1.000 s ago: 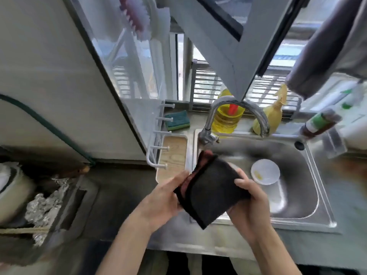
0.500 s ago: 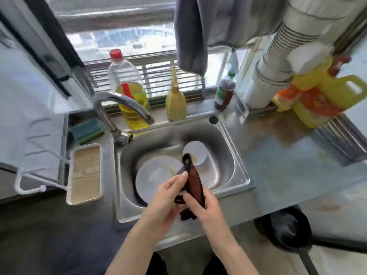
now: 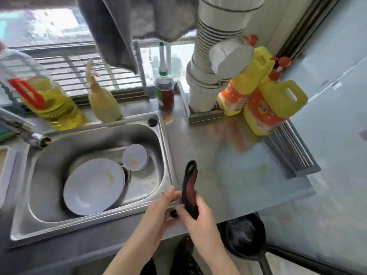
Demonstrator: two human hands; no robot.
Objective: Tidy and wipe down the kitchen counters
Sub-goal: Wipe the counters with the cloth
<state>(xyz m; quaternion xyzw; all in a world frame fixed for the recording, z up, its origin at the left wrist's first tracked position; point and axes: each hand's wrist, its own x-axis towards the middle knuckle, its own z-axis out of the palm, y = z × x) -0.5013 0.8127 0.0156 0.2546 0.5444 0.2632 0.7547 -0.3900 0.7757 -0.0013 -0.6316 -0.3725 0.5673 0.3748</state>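
Observation:
A dark cloth with a reddish inner side (image 3: 190, 181) is folded narrow and held upright over the front right corner of the steel sink (image 3: 164, 135). My left hand (image 3: 160, 207) grips its lower end from the left. From the right, my right hand (image 3: 195, 215) holds the same end, fingers wrapped round it. To the right lies the stained steel counter (image 3: 228, 155) with orange smears.
In the sink lie a large white plate (image 3: 93, 187) and a small white bowl (image 3: 135, 157). Oil bottle (image 3: 47, 102), spray bottle (image 3: 102, 100) and sauce bottle (image 3: 164, 92) line the sill. Yellow detergent jugs (image 3: 268, 104) stand by the white pipe (image 3: 210, 76). A black pan (image 3: 245, 239) sits below the counter edge.
The view has swung right from the tap side to the counter. The cloth, spread flat a second ago, is now folded narrow and has moved with both hands to the sink's right corner.

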